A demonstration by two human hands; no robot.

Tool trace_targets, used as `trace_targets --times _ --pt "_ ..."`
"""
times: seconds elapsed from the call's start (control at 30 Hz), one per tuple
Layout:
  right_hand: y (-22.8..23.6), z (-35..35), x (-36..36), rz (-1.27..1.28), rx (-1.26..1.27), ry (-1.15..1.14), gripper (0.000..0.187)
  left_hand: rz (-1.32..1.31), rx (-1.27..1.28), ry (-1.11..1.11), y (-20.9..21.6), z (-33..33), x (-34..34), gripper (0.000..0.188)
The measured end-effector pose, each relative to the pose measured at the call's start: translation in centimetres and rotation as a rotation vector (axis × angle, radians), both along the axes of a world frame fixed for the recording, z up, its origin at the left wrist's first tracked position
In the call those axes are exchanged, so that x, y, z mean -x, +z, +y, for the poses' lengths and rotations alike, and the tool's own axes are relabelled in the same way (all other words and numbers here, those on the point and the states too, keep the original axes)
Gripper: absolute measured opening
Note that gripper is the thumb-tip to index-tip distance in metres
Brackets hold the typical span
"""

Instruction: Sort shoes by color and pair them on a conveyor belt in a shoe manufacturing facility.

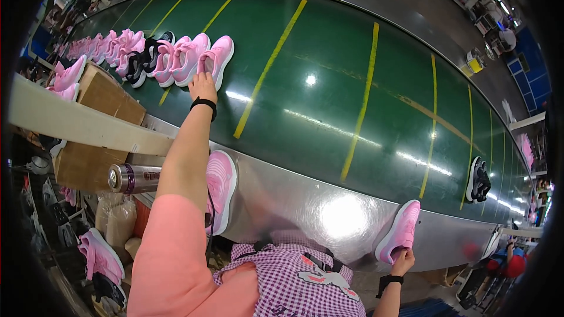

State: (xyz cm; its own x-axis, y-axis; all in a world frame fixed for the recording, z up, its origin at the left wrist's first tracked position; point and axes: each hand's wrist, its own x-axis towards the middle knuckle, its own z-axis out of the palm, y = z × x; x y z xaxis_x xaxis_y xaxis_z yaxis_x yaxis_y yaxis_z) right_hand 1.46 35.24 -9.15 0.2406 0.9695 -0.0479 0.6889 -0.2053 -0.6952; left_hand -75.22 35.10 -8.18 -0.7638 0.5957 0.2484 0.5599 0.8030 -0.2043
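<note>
My left hand is stretched out to the far left, its fingers closed on the heel end of a pink sneaker. That shoe stands on the green conveyor belt, last in a row of pink sneakers with a few black sneakers among them. At the lower right, my right hand pinches the heel opening of another pink sneaker. Its toe points away from me, over the metal edge of the belt. One more pink sneaker lies on the metal ledge beneath my left forearm.
A black sneaker sits on the belt at the right. A metal flask, cardboard boxes and a pale beam crowd my left side. Below them are pink sneakers on a rack. Yellow lines cross the belt.
</note>
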Motion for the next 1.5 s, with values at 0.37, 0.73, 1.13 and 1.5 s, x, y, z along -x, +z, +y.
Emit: trace_targets --times 0.37,0.73,1.13,1.5 --pt "0.1 0.1 1.0 -0.046 -0.03 -0.003 0.022 -0.065 0.679 -0.634 -1.1 1.8 -13.1 0.016" --pt "0.0 0.2 0.3 -0.205 -0.022 0.15 0.025 -0.588 -0.155 -0.809 4.6 -2.9 -34.1 0.021" --pt "8.9 -1.4 12.0 0.06 -0.205 0.842 0.027 -0.682 -0.71 -0.851 6.2 -8.8 -45.9 0.019" --pt "2.5 -2.8 19.8 -0.131 -0.466 1.46 0.032 -0.491 -0.507 -1.05 3.6 -7.8 -43.2 0.013"
